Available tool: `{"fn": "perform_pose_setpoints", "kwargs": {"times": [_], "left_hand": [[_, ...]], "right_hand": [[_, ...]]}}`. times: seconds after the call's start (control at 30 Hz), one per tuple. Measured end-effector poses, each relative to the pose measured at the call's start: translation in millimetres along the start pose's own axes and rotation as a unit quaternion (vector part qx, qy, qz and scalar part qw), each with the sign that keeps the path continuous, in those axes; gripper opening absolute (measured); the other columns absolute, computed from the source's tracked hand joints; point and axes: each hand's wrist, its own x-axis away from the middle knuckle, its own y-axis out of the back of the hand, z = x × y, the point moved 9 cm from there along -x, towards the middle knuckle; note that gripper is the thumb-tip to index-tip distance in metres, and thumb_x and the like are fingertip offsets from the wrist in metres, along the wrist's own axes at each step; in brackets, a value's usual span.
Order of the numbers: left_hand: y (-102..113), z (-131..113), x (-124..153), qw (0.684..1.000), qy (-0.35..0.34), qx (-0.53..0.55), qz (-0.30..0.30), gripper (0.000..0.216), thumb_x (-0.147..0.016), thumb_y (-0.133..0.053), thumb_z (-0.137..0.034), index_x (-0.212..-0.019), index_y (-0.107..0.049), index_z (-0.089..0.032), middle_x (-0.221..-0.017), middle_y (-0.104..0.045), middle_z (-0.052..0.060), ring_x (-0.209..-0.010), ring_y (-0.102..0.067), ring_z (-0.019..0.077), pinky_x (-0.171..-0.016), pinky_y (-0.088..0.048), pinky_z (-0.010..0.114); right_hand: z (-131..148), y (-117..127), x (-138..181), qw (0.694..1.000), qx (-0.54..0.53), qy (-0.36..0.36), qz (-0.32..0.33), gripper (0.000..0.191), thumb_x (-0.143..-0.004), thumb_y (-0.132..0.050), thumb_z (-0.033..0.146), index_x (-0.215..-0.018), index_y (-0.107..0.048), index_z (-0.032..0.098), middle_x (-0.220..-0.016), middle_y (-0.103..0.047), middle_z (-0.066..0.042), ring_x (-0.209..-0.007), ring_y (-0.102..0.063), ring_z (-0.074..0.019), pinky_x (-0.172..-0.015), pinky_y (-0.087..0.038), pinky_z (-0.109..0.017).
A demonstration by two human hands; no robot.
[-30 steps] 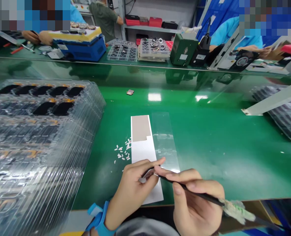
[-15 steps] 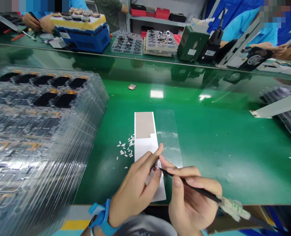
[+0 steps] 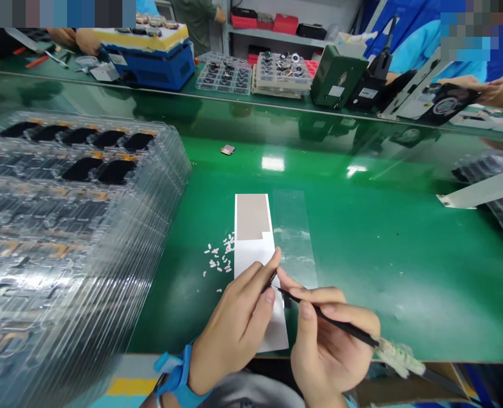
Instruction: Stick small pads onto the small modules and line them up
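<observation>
My left hand (image 3: pixel 232 326), with a blue wrist strap (image 3: pixel 177 368), pinches a small dark part (image 3: pixel 270 280) above a white backing strip (image 3: pixel 255 266). My right hand (image 3: pixel 328 340) grips black tweezers (image 3: pixel 332 320) with a green-wrapped handle end, and their tip reaches that part. A beige pad (image 3: pixel 251 218) lies on the strip's far end. Beside the strip lies a transparent film strip (image 3: pixel 294 238). Tiny white pieces (image 3: pixel 219 258) are scattered on the green bench mat (image 3: pixel 362 283) left of the strip.
Stacked transparent trays (image 3: pixel 76 226) holding black parts fill the left side. A small copper-coloured piece (image 3: pixel 228 149) lies farther out. Across the bench stand a blue machine (image 3: pixel 147 59), parts trays (image 3: pixel 223 76), and a green box (image 3: pixel 338 76). Co-workers' hands work at both far ends.
My hands have come closer together, and the tweezers tip has moved up to the small part in my left hand. The view has shifted slightly, moving the bench contents up and right.
</observation>
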Motion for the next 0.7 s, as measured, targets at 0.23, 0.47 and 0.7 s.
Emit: {"fn": "perform_pose_setpoints", "kwargs": {"times": [0.23,0.47,0.7], "left_hand": [[-1.4,4.5,-0.9,1.0,0.013,-0.004,0.001,0.051,-0.105,-0.032,-0.023,-0.156,-0.032,-0.023,-0.12,-0.062,0.011,-0.104,-0.058,0.0225,-0.093,-0.047,0.036],[-0.2,5.4,-0.3,1.0,0.015,-0.014,-0.002,0.053,-0.104,-0.033,-0.022,-0.157,-0.03,-0.024,-0.113,-0.062,0.01,-0.097,-0.058,0.0231,-0.087,-0.048,0.036],[-0.5,4.6,0.4,1.0,0.008,-0.011,0.0,0.055,-0.103,-0.033,-0.02,-0.158,-0.027,-0.024,-0.114,-0.06,0.01,-0.099,-0.057,0.0229,-0.088,-0.047,0.035]], "right_hand": [[-2.1,1.9,-0.5,1.0,0.004,0.004,0.006,0.03,-0.091,-0.053,-0.003,-0.106,-0.05,0.023,-0.097,-0.072,-0.003,-0.1,-0.075,-0.0213,-0.085,-0.067,-0.043],[0.3,1.6,-0.8,0.999,0.018,0.019,0.02,0.031,-0.089,-0.055,-0.004,-0.105,-0.052,0.021,-0.095,-0.073,-0.004,-0.098,-0.075,-0.0216,-0.083,-0.068,-0.044],[0.4,-0.4,-0.1,0.999,0.015,0.025,0.026,0.03,-0.089,-0.053,-0.005,-0.104,-0.053,0.02,-0.094,-0.072,-0.004,-0.097,-0.075,-0.0207,-0.086,-0.067,-0.045]]}}
